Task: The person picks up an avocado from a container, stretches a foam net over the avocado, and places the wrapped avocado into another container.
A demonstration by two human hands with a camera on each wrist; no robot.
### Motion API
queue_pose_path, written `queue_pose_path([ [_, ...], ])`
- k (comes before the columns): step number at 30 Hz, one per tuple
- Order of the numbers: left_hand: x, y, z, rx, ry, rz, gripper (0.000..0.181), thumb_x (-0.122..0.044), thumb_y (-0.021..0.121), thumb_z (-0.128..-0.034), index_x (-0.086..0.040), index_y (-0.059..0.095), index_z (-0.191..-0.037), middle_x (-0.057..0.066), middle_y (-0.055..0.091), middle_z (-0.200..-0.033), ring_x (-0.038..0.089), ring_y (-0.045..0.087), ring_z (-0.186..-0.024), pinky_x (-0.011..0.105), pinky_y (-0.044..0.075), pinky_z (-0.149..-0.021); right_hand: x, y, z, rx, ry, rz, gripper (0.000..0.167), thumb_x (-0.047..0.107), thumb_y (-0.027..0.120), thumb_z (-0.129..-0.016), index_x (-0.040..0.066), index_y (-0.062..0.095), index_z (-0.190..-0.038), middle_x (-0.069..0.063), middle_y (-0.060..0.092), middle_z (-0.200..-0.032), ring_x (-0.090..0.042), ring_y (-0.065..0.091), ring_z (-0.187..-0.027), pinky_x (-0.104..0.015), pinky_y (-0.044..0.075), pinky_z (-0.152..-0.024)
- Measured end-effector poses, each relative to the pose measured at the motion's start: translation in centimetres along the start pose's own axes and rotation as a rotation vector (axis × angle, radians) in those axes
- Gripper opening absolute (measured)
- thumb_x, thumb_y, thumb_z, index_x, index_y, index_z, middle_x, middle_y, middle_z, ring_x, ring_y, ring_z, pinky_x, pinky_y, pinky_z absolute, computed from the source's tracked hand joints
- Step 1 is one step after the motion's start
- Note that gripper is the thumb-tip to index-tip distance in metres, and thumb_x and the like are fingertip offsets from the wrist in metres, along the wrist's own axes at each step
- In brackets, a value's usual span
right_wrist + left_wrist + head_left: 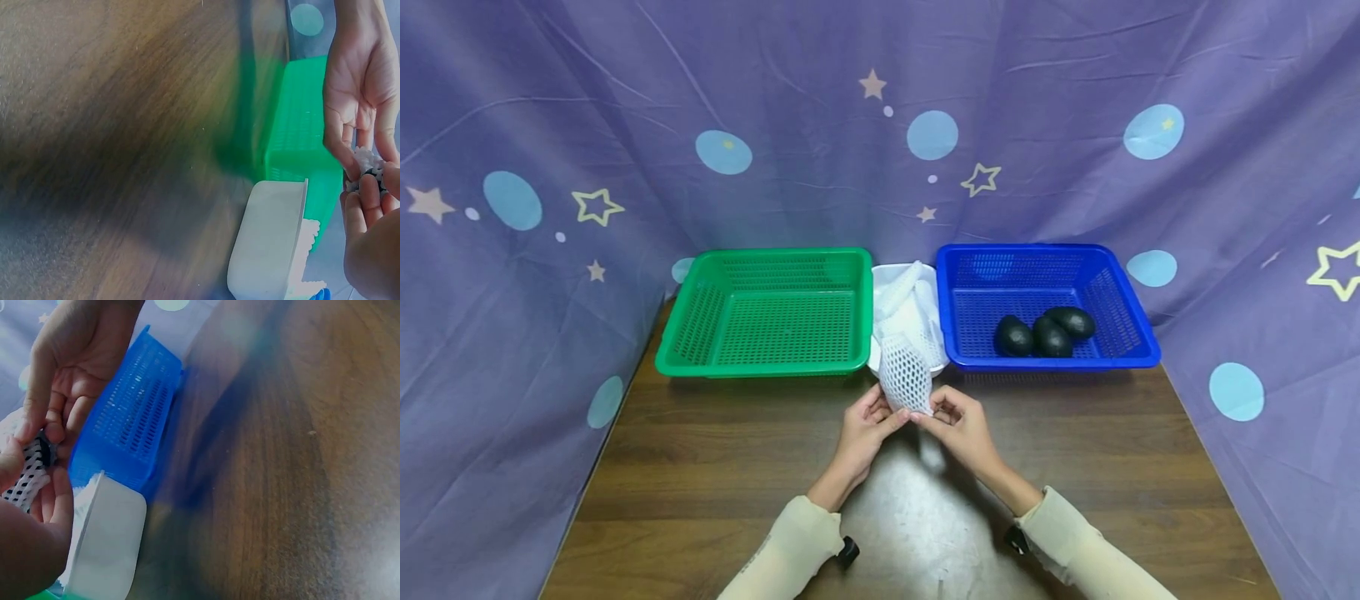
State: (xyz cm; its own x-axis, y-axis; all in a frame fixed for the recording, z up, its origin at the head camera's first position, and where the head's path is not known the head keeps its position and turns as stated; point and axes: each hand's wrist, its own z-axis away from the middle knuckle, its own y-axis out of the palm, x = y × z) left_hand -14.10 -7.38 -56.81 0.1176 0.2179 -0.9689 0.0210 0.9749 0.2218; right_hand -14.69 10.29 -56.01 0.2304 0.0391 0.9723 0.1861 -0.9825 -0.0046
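Observation:
A white foam net sleeve (905, 375) is held between both hands in the head view. My left hand (861, 432) grips its near end from the left, thumb on top. From the right, my right hand (964, 429) pinches the same end, and the thumbs nearly meet. In the left wrist view a dark thing (45, 449) shows inside the net sleeve; its kind is mostly hidden. Behind the hands, a white container (882, 272) holds more white foam nets (898, 292). Several dark avocados (1015, 337) lie in the blue basket (1052, 364) on the right.
A green basket (763, 369) stands left of the white container, against the purple curtain (820, 125). All of them rest at the back of the brown wooden table (700, 467). Glare lies on the table below the hands.

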Motion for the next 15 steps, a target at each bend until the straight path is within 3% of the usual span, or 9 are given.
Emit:
queue_pose_path([
  [8, -0.5, -0.4, -0.8, 0.078, -0.043, 0.067, 0.07, -0.001, 0.074, -0.0903, 0.002, 0.04, -0.152, 0.025, 0.053, -0.145, 0.016, 0.061, -0.119, 0.023, 0.055, -0.095, 0.2, -0.2, -0.3, 0.008, 0.007, -0.027, 0.018, -0.009, 0.078, -0.082, -0.01, 0.06, -0.087, 0.003, 0.064, -0.083, -0.01, 0.069, -0.081, -0.023, 0.062, -0.072],
  [15, -1.7, -0.7, -1.7, 0.113, -0.083, 0.162, 0.062, 0.002, 0.067, -0.091, 0.004, 0.041, -0.147, 0.022, 0.055, -0.14, 0.015, 0.062, -0.117, 0.025, 0.055, -0.096, 0.3, -0.4, -0.6, 0.035, -0.005, -0.009, 0.018, -0.01, 0.078, -0.081, -0.009, 0.061, -0.087, -0.001, 0.067, -0.084, -0.011, 0.069, -0.082, -0.025, 0.062, -0.074],
])
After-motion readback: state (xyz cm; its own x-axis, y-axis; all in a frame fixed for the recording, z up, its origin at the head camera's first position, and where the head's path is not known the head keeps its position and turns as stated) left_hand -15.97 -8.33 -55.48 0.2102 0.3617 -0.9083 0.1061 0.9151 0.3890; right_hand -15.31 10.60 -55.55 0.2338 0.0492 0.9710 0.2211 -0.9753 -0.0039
